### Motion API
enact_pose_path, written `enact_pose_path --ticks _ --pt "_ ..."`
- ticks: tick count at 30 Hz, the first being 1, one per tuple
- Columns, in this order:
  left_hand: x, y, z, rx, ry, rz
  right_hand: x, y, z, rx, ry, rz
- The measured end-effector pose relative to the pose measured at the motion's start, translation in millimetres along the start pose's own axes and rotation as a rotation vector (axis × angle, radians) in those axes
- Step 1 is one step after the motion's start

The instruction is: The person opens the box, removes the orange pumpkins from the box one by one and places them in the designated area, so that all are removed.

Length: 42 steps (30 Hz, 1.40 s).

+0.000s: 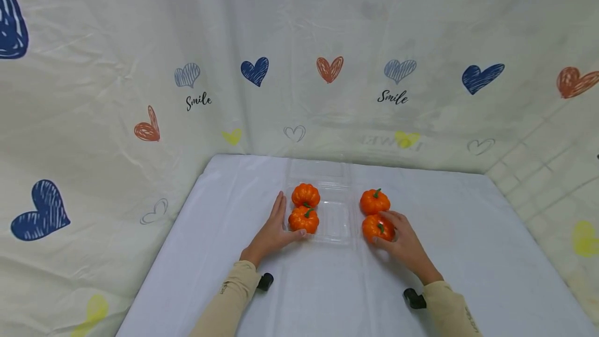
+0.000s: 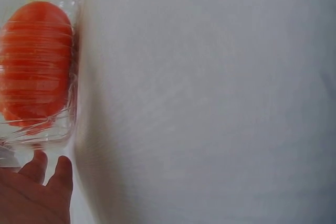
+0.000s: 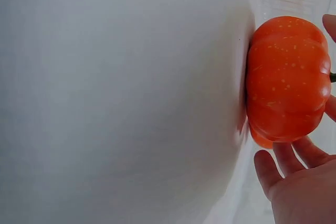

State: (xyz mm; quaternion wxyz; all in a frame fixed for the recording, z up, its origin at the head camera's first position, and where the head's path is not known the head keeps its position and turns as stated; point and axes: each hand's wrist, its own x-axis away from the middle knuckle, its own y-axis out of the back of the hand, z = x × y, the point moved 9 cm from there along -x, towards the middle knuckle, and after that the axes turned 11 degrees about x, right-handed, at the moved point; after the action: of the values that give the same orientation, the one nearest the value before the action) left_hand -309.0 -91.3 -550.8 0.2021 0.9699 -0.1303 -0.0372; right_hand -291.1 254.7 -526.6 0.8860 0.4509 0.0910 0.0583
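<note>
Two pumpkins [image 1: 303, 220] in left half of box [image 1: 335, 218]; other pumpkins [image 1: 374, 202] right, on table [image 1: 468, 243].

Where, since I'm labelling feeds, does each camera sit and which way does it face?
Head: worn on the head, facing forward and down over pumpkins and a clear container; the left hand, right hand and sleeves show.
Left wrist: worn there, facing white cloth and the container's side; part of that hand shows.
Right wrist: worn there, facing the gripped pumpkin; part of that hand shows.
Head and right wrist share that pumpkin.
</note>
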Motion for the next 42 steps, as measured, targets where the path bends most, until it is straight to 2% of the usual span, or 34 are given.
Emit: enact_pose_path --ticks 7,17,25,42 --pt "-0.1 -0.1 1.5 0.004 -0.003 0.003 -4.5 6.9 4.0 -0.033 0.016 -0.023" --pt "0.0 0.7 2.2 0.000 0.000 0.002 -19.6 11.5 15.3 -0.068 -0.050 0.006" --pt "-0.5 0.1 4.3 -0.007 0.005 0.003 -30.5 14.1 27.9 -0.082 -0.006 -0.015" --pt "-1.5 0.9 3.1 0.003 0.004 0.005 -52.9 0.8 70.7 -0.125 0.069 -0.008"
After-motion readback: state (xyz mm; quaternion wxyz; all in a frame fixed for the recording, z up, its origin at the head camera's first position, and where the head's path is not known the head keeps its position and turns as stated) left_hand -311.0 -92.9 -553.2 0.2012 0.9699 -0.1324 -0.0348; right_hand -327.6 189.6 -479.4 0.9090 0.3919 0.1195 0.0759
